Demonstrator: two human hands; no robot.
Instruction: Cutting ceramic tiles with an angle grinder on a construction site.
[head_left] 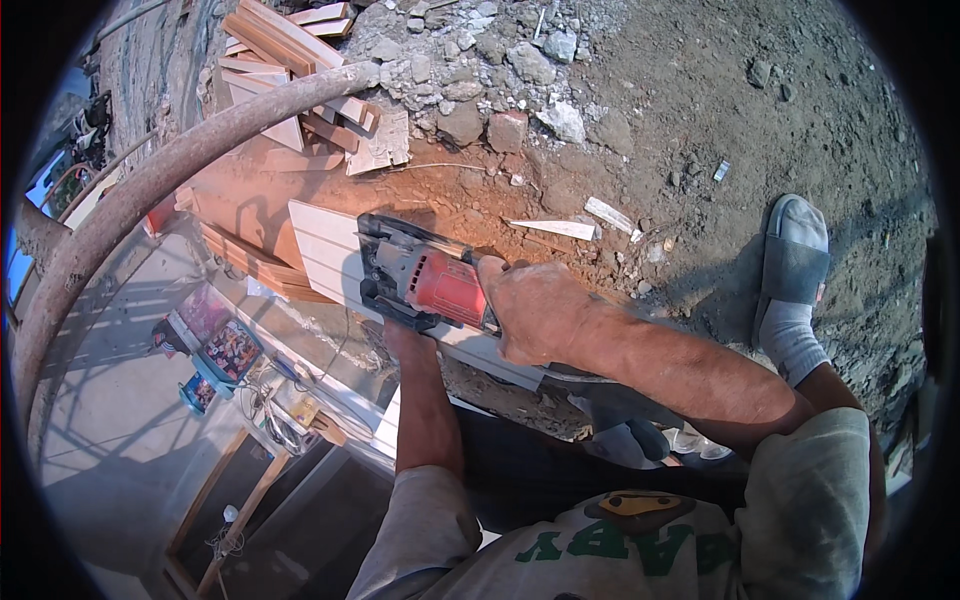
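Note:
A red-and-black handheld power tool (447, 287) sits on a long white board (325, 245), its wide black base frame spanning the board. My right hand (535, 310) is closed round the rear end of the tool. Against the near edge of the tool's base and the board is my left hand (408, 343). The tool covers its fingers, so I cannot tell what they grip. The board runs from upper left to lower right, just beyond my legs. Any blade or bit is hidden under the tool.
Reddish dust (425, 185) covers the ground beyond the board. A pile of wooden offcuts (290, 70) lies at the far left, crossed by a thick curved pole (190, 150). Rubble (530, 65) lies at the back. A toolbox (225, 350) and coiled wires (270, 412) are at left.

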